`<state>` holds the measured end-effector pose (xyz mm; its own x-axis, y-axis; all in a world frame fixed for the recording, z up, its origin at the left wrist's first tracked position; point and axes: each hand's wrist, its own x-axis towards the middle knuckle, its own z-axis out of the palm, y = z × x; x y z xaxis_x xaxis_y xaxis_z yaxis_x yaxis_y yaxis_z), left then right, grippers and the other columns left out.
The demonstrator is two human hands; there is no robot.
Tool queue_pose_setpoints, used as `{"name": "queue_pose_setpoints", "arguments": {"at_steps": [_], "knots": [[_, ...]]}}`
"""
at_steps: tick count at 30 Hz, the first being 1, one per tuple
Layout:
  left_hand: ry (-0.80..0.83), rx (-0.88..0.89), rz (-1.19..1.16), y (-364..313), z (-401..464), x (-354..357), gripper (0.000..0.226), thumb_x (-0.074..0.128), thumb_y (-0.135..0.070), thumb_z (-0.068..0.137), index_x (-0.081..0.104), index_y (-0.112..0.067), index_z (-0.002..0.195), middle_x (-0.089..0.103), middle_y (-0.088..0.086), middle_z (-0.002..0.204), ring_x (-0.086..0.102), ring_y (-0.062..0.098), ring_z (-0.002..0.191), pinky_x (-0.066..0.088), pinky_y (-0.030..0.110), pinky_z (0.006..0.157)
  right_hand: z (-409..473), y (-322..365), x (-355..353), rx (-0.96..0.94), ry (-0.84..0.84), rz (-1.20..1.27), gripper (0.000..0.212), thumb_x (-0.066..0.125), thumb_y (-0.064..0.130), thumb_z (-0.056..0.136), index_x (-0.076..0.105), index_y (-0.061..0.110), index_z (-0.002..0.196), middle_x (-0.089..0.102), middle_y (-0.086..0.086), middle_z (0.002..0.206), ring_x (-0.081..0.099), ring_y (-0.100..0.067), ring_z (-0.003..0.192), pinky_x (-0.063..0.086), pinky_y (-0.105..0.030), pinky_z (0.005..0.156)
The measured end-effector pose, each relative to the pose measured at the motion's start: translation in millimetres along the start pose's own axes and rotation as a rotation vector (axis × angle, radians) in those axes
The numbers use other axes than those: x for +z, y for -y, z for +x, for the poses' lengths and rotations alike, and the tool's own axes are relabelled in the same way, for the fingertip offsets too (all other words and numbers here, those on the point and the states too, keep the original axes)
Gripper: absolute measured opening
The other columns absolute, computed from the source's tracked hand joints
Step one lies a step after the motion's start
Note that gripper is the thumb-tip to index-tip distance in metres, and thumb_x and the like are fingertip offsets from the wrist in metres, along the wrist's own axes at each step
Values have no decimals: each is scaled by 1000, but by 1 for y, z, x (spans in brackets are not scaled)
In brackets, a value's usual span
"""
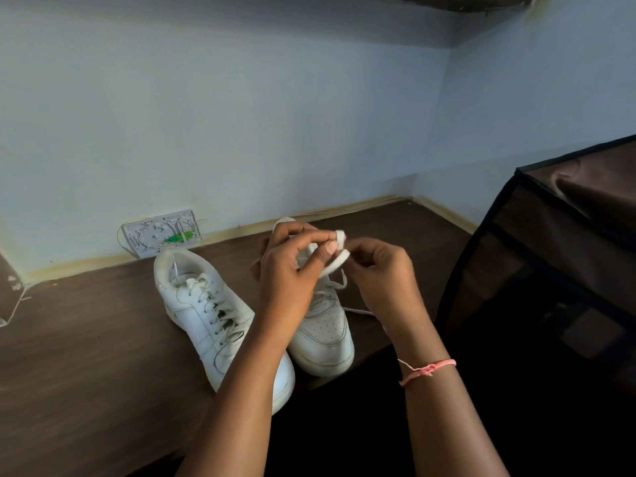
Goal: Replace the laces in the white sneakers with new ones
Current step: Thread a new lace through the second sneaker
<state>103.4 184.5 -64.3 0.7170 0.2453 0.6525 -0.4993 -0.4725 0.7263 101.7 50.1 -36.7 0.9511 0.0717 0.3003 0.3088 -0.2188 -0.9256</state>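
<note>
Two white sneakers stand side by side on the brown floor. The left sneaker (206, 311) is laced, its toe pointing toward me. The right sneaker (325, 335) is partly hidden behind my hands. Above it I hold a flat white lace (335, 261) wound into a loop. My left hand (292, 266) pinches the lace at its top end with curled fingers. My right hand (375, 270) pinches the loop's right side. A loose lace end (358, 310) trails off the right sneaker onto the floor.
A white wall box with wires and a green part (161, 232) sits at the skirting behind the left sneaker. A dark brown fabric cabinet (557, 270) stands close on the right. Blue walls meet in the corner ahead.
</note>
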Motion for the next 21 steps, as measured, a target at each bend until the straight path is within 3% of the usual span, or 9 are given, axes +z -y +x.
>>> {"name": "queue_pose_setpoints", "arguments": {"at_steps": [2, 4, 6, 8, 11, 14, 16, 18, 21], "knots": [[62, -128, 93, 12, 1, -7, 24, 61, -59, 79, 67, -48, 99, 60, -21, 111, 56, 9, 110, 45, 43, 98, 2, 4, -1, 12, -118, 139, 12, 68, 6, 88, 75, 15, 86, 75, -4, 78, 69, -11, 71, 56, -30, 64], [215, -184, 192, 21, -1, -12, 34, 56, -71, 72, 63, -52, 99, 59, -25, 113, 53, 12, 114, 41, 51, 100, 4, 13, -7, 61, -171, 463, 7, 65, 3, 89, 72, 4, 91, 75, -8, 83, 68, -12, 72, 54, -24, 64], [366, -207, 287, 23, -5, -9, 29, 61, -69, 73, 63, -54, 97, 58, -22, 115, 50, 14, 117, 35, 49, 104, 3, 21, -14, 48, -172, 645, 10, 64, 8, 90, 70, 1, 96, 75, -10, 92, 61, -10, 69, 47, -19, 60], [335, -181, 342, 24, -9, -1, 18, 67, -53, 82, 68, -47, 99, 58, -19, 110, 50, 16, 113, 34, 44, 100, 4, 23, -19, 38, -175, 690, 12, 64, 15, 92, 71, 7, 97, 74, -10, 100, 53, -8, 65, 40, -18, 56], [120, -86, 251, 22, -6, 1, 15, 65, -48, 84, 73, -38, 92, 60, -18, 96, 57, 15, 100, 43, 46, 90, 6, 14, -21, 105, -155, 503, 17, 63, 2, 90, 69, 2, 106, 73, -11, 95, 59, -6, 60, 43, -15, 52], [15, -12, 20, 6, 2, -1, 17, 69, -39, 85, 78, -28, 94, 61, -10, 94, 60, 14, 95, 50, 39, 85, 3, 3, -14, 138, 106, 190, 33, 64, -8, 84, 69, 12, 110, 74, -3, 88, 63, -11, 70, 49, -20, 62], [19, 29, -47, -7, 3, -2, 20, 67, -39, 85, 78, -27, 96, 61, -10, 95, 61, 16, 97, 49, 29, 86, -1, -1, -4, 124, 232, 144, 28, 63, -9, 85, 69, 7, 107, 70, 8, 69, 60, -1, 60, 47, -15, 61], [22, 42, -80, -13, 4, -3, 19, 66, -39, 85, 78, -29, 96, 60, -12, 95, 61, 16, 98, 47, 25, 87, -1, -2, 5, 82, 164, 87, 16, 63, -4, 89, 72, 8, 96, 67, 6, 60, 58, -1, 54, 47, -17, 58], [-1, 7, -45, -5, 4, -10, 14, 64, -43, 85, 73, -37, 94, 62, -13, 94, 61, 14, 94, 50, 35, 86, 5, -8, 7, 89, -47, 71, 13, 66, 10, 90, 75, 15, 83, 69, -5, 62, 58, -14, 56, 46, -27, 57]]}}
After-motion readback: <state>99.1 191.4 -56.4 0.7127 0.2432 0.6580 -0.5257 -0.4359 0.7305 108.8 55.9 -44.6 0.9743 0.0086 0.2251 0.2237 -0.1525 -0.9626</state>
